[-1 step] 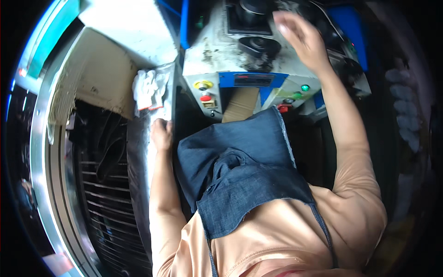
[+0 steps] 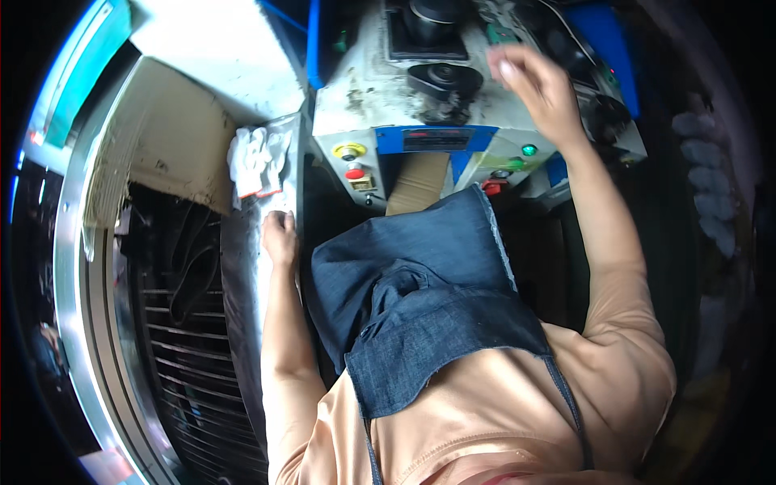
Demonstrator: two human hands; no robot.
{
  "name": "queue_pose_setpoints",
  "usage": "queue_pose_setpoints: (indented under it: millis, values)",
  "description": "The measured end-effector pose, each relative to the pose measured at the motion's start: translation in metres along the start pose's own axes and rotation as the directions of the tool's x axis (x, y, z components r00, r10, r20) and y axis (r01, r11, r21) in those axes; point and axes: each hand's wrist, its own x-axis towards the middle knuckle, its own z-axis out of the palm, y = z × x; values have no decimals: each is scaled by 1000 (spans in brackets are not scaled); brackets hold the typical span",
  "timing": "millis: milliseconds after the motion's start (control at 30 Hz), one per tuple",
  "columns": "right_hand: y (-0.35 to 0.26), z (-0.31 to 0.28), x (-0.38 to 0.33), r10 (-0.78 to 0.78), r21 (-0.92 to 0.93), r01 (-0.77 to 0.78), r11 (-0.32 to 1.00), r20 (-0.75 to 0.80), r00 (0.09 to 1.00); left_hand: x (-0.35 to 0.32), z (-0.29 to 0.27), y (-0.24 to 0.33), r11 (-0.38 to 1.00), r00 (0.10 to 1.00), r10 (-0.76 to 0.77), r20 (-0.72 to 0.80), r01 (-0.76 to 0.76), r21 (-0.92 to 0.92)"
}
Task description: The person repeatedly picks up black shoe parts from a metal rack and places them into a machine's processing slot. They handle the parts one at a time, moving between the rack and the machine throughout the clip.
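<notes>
My left hand (image 2: 279, 236) rests on a narrow metal ledge (image 2: 246, 275), its fingers curled in; whatever may be under them is hidden. Just beyond it on the ledge lies a pair of white work gloves (image 2: 260, 160) with red-orange cuffs. Stretched out far to the right, my right hand (image 2: 540, 90) hovers above the top of a stained white and blue machine (image 2: 347, 121). Its fingers are apart and loosely bent, and nothing shows in them. Left of that hand are a black oval part (image 2: 444, 77) and a dark cylinder (image 2: 432, 23) in a square black base.
The machine's front carries a red button (image 2: 354, 173) on the left, and a green light (image 2: 529, 150) and a red switch (image 2: 494, 187) on the right. Cardboard (image 2: 419, 182) shows beneath it. To the left stand a worn carton (image 2: 182, 129) and a dark slatted rack (image 2: 190, 356).
My right hand has come slightly back toward me and away from the black part, uncovering a green piece on the machine. The view has shifted a little. My left hand stays on the ledge.
</notes>
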Motion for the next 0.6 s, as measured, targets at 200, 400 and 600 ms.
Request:
queue_pose_setpoints:
  millis: [200, 400, 600]
  values:
    - [104, -28, -167, 612, -138, -600, 788, 69, 788, 2, 34, 126, 923, 915, 338, 219, -276, -268]
    - [149, 20, -197, 479, -424, -454, 783, -54, 876, 23, 55, 141, 951, 921, 274, 275, -218, -217]
    - [151, 15, -200, 544, -375, -523, 765, -56, 837, 12, 61, 145, 941, 935, 293, 202, -245, -233]
